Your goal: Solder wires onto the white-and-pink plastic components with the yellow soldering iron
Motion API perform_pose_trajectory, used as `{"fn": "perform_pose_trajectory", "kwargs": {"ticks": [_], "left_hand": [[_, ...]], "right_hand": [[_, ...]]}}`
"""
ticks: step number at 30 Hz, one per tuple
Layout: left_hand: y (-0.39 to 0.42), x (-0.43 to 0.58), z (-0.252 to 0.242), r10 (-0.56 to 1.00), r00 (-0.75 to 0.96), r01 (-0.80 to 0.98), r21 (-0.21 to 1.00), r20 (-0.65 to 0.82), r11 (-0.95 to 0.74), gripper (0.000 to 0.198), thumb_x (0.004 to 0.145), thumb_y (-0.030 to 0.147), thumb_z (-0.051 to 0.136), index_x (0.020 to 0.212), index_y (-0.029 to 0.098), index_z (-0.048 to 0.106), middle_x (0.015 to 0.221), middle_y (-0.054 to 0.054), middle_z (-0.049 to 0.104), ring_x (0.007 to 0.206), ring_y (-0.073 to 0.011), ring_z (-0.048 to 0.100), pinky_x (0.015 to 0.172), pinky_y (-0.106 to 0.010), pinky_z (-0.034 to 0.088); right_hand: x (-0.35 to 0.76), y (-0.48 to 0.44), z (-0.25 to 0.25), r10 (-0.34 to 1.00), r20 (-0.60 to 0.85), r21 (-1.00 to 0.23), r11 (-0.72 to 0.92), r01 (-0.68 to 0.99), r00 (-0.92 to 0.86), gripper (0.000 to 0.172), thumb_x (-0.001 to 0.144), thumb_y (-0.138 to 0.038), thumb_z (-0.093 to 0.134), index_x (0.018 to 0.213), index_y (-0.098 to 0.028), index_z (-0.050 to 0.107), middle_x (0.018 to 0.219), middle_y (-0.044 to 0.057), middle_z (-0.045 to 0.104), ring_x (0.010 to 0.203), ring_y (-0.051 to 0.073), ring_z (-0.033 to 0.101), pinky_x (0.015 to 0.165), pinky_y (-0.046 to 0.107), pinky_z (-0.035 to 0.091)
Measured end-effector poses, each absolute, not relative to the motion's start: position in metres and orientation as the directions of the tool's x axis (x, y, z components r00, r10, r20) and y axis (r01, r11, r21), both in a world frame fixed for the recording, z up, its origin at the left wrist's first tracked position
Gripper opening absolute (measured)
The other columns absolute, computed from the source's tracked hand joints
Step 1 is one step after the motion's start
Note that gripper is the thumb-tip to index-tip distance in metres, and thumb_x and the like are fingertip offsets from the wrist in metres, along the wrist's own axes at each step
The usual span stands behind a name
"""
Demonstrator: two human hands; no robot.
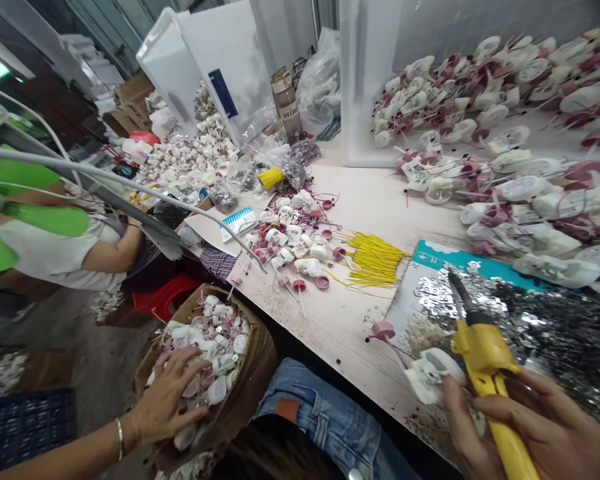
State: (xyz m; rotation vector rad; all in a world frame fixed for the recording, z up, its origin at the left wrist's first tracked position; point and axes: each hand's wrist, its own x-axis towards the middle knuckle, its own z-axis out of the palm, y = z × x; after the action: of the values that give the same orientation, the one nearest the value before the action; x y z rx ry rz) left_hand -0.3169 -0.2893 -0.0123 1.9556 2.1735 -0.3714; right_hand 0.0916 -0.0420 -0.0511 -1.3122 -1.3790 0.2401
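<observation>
one yellow-handled tool (pixel 490 373), one green fan (pixel 45 220)

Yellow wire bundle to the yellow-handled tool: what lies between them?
Head view: a teal-edged sheet strewn with small silvery metal pieces lies between the yellow wire bundle and the yellow-handled tool.

Yellow-handled pliers (pixel 487 363), yellow wire bundle (pixel 375 260), white-and-pink parts (pixel 210 353) — blue denim jeans (pixel 325 413), green fan blades (pixel 25 200).
</observation>
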Motion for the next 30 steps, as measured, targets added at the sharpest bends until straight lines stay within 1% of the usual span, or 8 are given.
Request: {"fn": "perform_pose_trajectory", "kwargs": {"ticks": [6, 9, 11, 14, 18, 22, 26, 30], "left_hand": [[-0.129, -0.211, 0.016, 0.921, 0.387, 0.841, 0.424, -0.040, -0.335, 0.027, 0.090, 0.021, 0.050, 0.113, 0.022, 0.065, 0.106, -0.010, 0.069, 0.102, -0.0226, 0.061, 0.099, -0.041, 0.043], [-0.064, -0.139, 0.021, 0.842, 0.515, 0.611, 0.619, 0.163, -0.494, 0.041, 0.083, 0.033, 0.063, 0.118, 0.014, 0.063, 0.124, -0.020, 0.062, 0.119, -0.0302, 0.055, 0.108, -0.049, 0.035], [-0.038, -0.104, 0.018, 0.843, 0.525, 0.444, 0.808, 0.117, -0.388, 0.052, 0.077, 0.038, 0.069, 0.118, 0.008, 0.064, 0.121, -0.022, 0.064, 0.113, -0.0305, 0.059, 0.104, -0.046, 0.040], [-0.017, -0.082, 0.002, 0.764, 0.593, 0.256, 0.959, -0.253, 0.119, 0.037, 0.078, 0.043, 0.067, 0.094, 0.010, 0.072, 0.082, -0.011, 0.072, 0.077, -0.0197, 0.066, 0.078, -0.034, 0.053], [-0.010, -0.081, -0.019, 0.348, 0.759, 0.044, 0.577, -0.550, 0.816, 0.029, 0.081, 0.040, 0.060, 0.078, 0.012, 0.068, 0.070, -0.004, 0.067, 0.063, -0.0168, 0.066, 0.069, -0.033, 0.053], [-0.025, -0.081, -0.032, 0.143, 0.813, -0.091, 0.120, -0.565, 0.989, 0.035, 0.088, 0.035, 0.040, 0.088, 0.015, 0.069, 0.080, -0.005, 0.070, 0.064, -0.0177, 0.068, 0.065, -0.033, 0.053], [-0.050, -0.089, -0.039, 0.061, 0.836, -0.041, 0.049, -0.545, 0.998, 0.056, 0.095, 0.049, 0.025, 0.115, 0.015, 0.065, 0.093, -0.009, 0.071, 0.068, -0.0175, 0.068, 0.062, -0.030, 0.050], [-0.057, -0.112, -0.029, 0.022, 0.842, 0.103, 0.199, -0.539, 0.975, 0.090, 0.082, 0.081, 0.019, 0.120, 0.012, 0.063, 0.089, -0.013, 0.070, 0.063, -0.0205, 0.065, 0.057, -0.030, 0.046]], "right_hand": [[0.091, -0.051, -0.040, 0.768, 0.610, -0.731, 0.452, 0.511, 0.193, 0.021, 0.075, -0.019, 0.075, 0.072, -0.022, 0.054, 0.097, 0.003, 0.057, 0.094, 0.016, 0.061, 0.078, 0.030, 0.050], [0.094, -0.052, -0.029, 0.779, 0.591, -0.767, 0.461, 0.445, 0.212, 0.022, 0.076, -0.017, 0.072, 0.072, -0.022, 0.051, 0.091, 0.002, 0.058, 0.092, 0.015, 0.062, 0.076, 0.027, 0.050], [0.097, -0.053, -0.027, 0.787, 0.577, -0.780, 0.452, 0.432, 0.218, 0.023, 0.076, -0.016, 0.072, 0.071, -0.022, 0.050, 0.100, 0.004, 0.058, 0.094, 0.015, 0.062, 0.077, 0.027, 0.050], [0.103, -0.053, -0.034, 0.774, 0.562, -0.785, 0.389, 0.482, 0.292, 0.023, 0.075, -0.016, 0.072, 0.070, -0.021, 0.051, 0.108, 0.005, 0.057, 0.103, 0.016, 0.060, 0.083, 0.028, 0.050], [0.101, -0.053, -0.049, 0.744, 0.557, -0.780, 0.316, 0.540, 0.369, 0.022, 0.076, -0.017, 0.072, 0.071, -0.020, 0.052, 0.107, 0.005, 0.058, 0.104, 0.017, 0.061, 0.083, 0.030, 0.051], [0.093, -0.049, -0.057, 0.710, 0.630, -0.706, 0.354, 0.613, 0.315, 0.018, 0.078, -0.012, 0.069, 0.075, -0.020, 0.053, 0.115, 0.006, 0.053, 0.104, 0.017, 0.061, 0.081, 0.030, 0.055], [0.098, -0.045, -0.073, 0.727, 0.686, -0.575, 0.506, 0.643, 0.042, 0.018, 0.082, -0.005, 0.059, 0.091, -0.020, 0.059, 0.124, 0.008, 0.048, 0.104, 0.018, 0.062, 0.075, 0.028, 0.060], [0.114, -0.048, -0.091, 0.764, 0.634, -0.555, 0.560, 0.615, -0.123, 0.025, 0.085, -0.008, 0.051, 0.102, -0.022, 0.061, 0.130, 0.008, 0.048, 0.114, 0.024, 0.060, 0.083, 0.037, 0.062]]}}
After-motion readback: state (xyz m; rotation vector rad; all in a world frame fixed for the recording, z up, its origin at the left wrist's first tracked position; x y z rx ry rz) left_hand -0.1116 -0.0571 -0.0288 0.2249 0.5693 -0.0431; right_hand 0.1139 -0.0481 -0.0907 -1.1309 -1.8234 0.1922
